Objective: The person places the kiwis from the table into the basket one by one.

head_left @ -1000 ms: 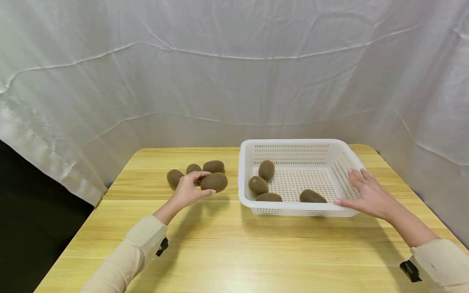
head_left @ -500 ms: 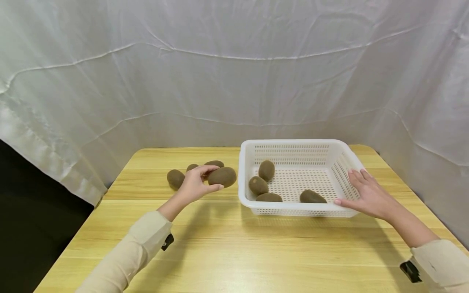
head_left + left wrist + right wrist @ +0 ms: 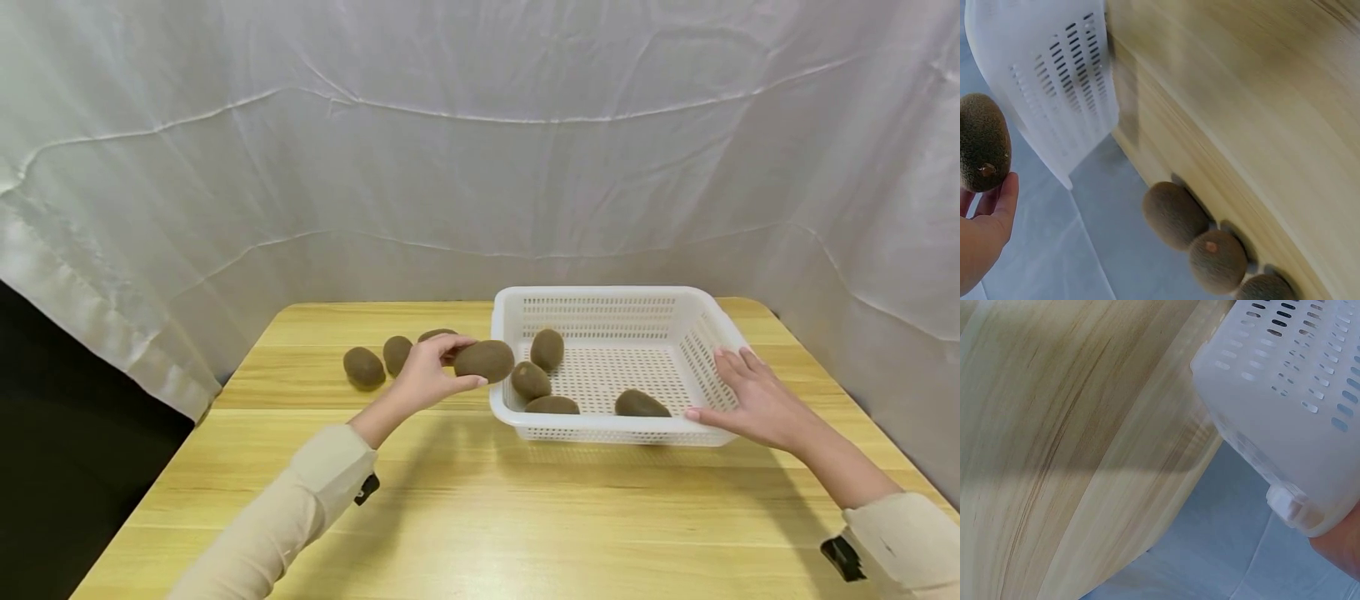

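Note:
My left hand (image 3: 431, 375) pinches a brown kiwi (image 3: 485, 361) between thumb and fingers, in front of the left rim of a white plastic basket (image 3: 618, 423). In the left wrist view the held kiwi (image 3: 984, 142) is raised off the table, near the basket's side wall (image 3: 1060, 81). Several kiwis lie in the basket, among them one kiwi (image 3: 547, 349) at the back left and another kiwi (image 3: 641, 403) by the front wall. My right hand (image 3: 757, 402) rests on the basket's right front corner, fingers spread over the rim. In the right wrist view only part of that hand (image 3: 1340, 547) shows.
Left of the basket, three kiwis lie on the wooden table (image 3: 480, 517): the leftmost kiwi (image 3: 363, 368), a middle kiwi (image 3: 397, 355) and one partly hidden behind the left hand. A pale curtain (image 3: 480, 167) hangs behind and beside the table.
My left hand has carried the held kiwi to the right, from beside the loose kiwis to the basket's left rim. The right hand and the basket have stayed in place.

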The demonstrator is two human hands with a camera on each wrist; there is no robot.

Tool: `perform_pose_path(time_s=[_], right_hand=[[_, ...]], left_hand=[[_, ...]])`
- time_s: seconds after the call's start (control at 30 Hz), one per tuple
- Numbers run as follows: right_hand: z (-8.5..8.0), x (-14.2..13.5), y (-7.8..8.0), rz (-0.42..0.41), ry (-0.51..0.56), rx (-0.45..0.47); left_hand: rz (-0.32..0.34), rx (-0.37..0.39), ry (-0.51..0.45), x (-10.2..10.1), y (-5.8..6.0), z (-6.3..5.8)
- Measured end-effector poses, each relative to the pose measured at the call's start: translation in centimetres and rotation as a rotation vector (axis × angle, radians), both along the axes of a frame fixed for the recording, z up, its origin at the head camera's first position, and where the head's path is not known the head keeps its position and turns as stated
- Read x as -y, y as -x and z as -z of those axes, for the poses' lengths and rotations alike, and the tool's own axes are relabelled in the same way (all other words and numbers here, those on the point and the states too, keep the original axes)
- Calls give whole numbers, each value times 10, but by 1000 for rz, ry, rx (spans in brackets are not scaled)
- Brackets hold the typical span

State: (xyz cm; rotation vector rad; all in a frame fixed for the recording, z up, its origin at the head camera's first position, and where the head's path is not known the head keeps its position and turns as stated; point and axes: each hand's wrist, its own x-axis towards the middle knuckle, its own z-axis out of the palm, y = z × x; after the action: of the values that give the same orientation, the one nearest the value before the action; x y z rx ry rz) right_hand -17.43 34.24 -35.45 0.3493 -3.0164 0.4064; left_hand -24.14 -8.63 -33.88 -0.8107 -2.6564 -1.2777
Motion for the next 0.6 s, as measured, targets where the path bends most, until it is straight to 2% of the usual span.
perform_pose_path(time_s=[0.23, 0.6], right_hand=[[-2, 0, -1, 3, 4, 1], [-1, 0, -1, 6, -4, 6]], left_hand=[[38, -33, -15, -17, 1, -1], [89, -34, -14, -45, 1, 0]])
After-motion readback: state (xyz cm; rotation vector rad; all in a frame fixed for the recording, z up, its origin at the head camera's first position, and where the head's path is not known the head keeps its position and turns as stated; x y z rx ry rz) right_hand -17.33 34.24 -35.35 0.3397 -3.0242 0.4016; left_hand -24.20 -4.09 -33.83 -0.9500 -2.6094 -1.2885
